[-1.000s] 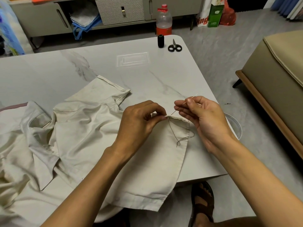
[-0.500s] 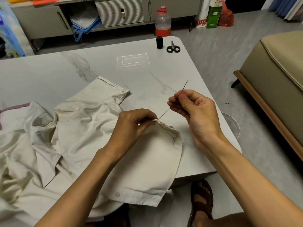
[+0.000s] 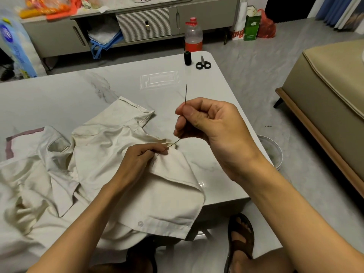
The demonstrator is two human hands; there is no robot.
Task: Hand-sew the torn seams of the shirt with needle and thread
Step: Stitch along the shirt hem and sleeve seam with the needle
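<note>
Both busy: left hand (image 3: 140, 157) pinches cream fabric shirt (image 3: 98, 154) seam by white marble table (image 3: 59, 95) near edge; right hand (image 3: 206, 125) pinches thin steel needle (image 3: 186, 93), dark thread (image 3: 174, 143) taut.

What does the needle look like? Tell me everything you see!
The needle is thin, straight and dark, like metal. It stands nearly upright in the air above the table, its lower end pinched by the right hand's fingers. A dark thread runs from that hand down to the shirt.

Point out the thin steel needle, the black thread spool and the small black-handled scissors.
thin steel needle (image 3: 186, 93), head view, bare shaft
black thread spool (image 3: 187, 58), head view, side wall
small black-handled scissors (image 3: 202, 61), head view, pivot
</note>
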